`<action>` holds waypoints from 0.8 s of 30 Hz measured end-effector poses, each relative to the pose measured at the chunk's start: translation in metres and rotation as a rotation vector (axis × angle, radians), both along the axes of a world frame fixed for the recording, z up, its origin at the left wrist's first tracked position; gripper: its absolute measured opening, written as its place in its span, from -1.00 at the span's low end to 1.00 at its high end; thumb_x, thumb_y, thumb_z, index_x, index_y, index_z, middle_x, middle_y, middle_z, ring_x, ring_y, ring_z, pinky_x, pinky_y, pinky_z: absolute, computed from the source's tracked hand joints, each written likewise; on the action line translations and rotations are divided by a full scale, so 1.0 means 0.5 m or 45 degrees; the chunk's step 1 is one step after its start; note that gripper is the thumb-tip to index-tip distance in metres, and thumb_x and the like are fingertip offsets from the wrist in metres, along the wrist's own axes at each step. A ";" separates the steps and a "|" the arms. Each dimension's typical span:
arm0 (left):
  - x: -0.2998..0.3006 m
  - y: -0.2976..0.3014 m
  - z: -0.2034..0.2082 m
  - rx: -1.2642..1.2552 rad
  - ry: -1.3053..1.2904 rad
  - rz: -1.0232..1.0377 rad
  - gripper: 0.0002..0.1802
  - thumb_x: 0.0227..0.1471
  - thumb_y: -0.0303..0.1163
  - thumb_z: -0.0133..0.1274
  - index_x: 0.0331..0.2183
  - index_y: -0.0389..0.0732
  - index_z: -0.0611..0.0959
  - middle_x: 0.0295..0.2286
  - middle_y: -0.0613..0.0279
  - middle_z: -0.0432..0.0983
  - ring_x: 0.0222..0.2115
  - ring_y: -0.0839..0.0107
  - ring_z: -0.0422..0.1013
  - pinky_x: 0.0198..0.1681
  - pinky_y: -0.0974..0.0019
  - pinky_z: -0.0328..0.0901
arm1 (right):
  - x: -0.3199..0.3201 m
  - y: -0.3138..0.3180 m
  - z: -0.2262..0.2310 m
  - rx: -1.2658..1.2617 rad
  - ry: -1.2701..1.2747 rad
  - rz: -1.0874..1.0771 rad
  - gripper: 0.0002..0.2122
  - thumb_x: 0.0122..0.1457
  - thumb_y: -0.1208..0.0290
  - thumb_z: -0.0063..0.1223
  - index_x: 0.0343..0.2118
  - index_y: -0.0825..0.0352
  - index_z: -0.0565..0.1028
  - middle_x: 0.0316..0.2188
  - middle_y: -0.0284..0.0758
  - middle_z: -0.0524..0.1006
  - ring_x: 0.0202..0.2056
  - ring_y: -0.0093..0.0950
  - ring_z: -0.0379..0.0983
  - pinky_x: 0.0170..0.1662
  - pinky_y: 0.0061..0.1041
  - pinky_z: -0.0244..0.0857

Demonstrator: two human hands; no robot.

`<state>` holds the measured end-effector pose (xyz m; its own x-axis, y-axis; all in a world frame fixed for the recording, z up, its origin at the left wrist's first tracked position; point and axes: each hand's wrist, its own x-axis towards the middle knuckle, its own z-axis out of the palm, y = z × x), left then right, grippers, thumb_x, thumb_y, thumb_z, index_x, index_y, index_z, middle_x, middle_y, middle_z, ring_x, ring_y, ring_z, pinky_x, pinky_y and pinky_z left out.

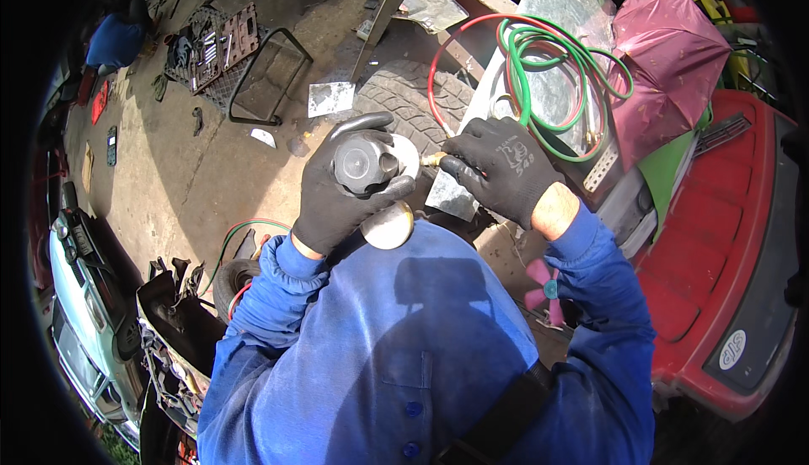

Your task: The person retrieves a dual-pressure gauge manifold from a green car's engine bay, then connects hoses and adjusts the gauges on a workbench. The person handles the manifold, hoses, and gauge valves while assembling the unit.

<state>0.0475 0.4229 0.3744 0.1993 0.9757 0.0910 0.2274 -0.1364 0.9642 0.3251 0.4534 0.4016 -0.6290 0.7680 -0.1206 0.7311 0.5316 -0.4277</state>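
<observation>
Gripping regulator in left hand; right hand pinching brass fitting.

Harsh overhead sunlight, hard dark shadows, sharp centre, fisheye bending, black vignetted corners.

Oval white sticker on red bodywork.

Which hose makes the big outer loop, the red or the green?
The thin red hose arcs widest, beside the tyre; the green hose coils in tighter rings inside it.
</observation>
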 end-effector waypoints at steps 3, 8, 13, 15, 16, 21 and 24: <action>0.003 0.001 0.000 0.016 0.015 -0.012 -0.30 -0.14 -0.38 0.61 0.06 -0.26 0.69 0.05 0.13 0.65 0.05 0.33 0.59 0.17 0.20 0.47 | -0.003 -0.003 -0.008 0.029 0.154 -0.079 -0.72 0.35 0.14 0.24 -0.06 0.24 0.64 -0.25 -0.21 0.62 -0.14 -0.16 0.59 -0.05 -0.11 0.42; 0.007 0.000 0.005 -0.014 0.007 -0.025 -0.30 -0.16 -0.35 0.62 0.04 -0.26 0.70 0.06 0.13 0.65 0.05 0.33 0.59 0.17 0.20 0.47 | 0.001 -0.004 -0.013 0.016 0.084 -0.020 -0.68 0.31 0.15 0.31 -0.02 0.26 0.61 -0.22 -0.17 0.62 -0.15 -0.13 0.61 -0.08 -0.12 0.46; 0.006 0.002 0.008 0.039 0.074 -0.049 -0.32 -0.16 -0.33 0.63 0.02 -0.27 0.72 0.07 0.12 0.64 0.06 0.31 0.59 0.17 0.18 0.48 | -0.002 -0.006 -0.010 -0.009 0.045 -0.021 -0.67 0.32 0.14 0.30 -0.02 0.25 0.60 -0.16 -0.16 0.60 -0.14 -0.13 0.62 -0.08 -0.13 0.48; 0.006 0.002 0.008 0.022 0.081 -0.055 -0.33 -0.16 -0.33 0.63 0.01 -0.27 0.72 0.08 0.11 0.64 0.06 0.30 0.59 0.18 0.17 0.48 | -0.005 -0.006 -0.009 0.007 0.048 -0.095 -0.66 0.34 0.10 0.28 -0.02 0.25 0.60 -0.16 -0.17 0.60 -0.14 -0.13 0.62 -0.07 -0.14 0.49; 0.007 0.002 0.008 0.036 0.097 -0.057 -0.34 -0.16 -0.33 0.63 0.00 -0.27 0.73 0.08 0.10 0.64 0.06 0.30 0.59 0.18 0.17 0.48 | -0.007 -0.006 -0.009 0.016 0.054 -0.128 -0.66 0.34 0.08 0.27 -0.02 0.25 0.60 -0.16 -0.17 0.60 -0.13 -0.13 0.62 -0.07 -0.14 0.49; 0.010 0.001 0.010 0.069 0.122 -0.066 -0.35 -0.16 -0.33 0.63 -0.02 -0.27 0.73 0.08 0.09 0.64 0.07 0.29 0.59 0.18 0.16 0.48 | -0.007 -0.009 -0.006 -0.151 -0.054 -0.034 -0.66 0.40 0.06 0.16 -0.01 0.24 0.59 -0.09 -0.16 0.57 -0.03 -0.13 0.61 0.03 -0.14 0.51; 0.013 0.000 0.011 0.024 0.119 -0.056 -0.36 -0.17 -0.34 0.63 -0.03 -0.27 0.73 0.09 0.08 0.63 0.08 0.27 0.58 0.19 0.15 0.47 | -0.009 -0.012 -0.006 -0.057 -0.012 -0.112 -0.68 0.40 0.07 0.18 -0.04 0.25 0.59 -0.10 -0.17 0.58 -0.06 -0.13 0.62 0.00 -0.15 0.51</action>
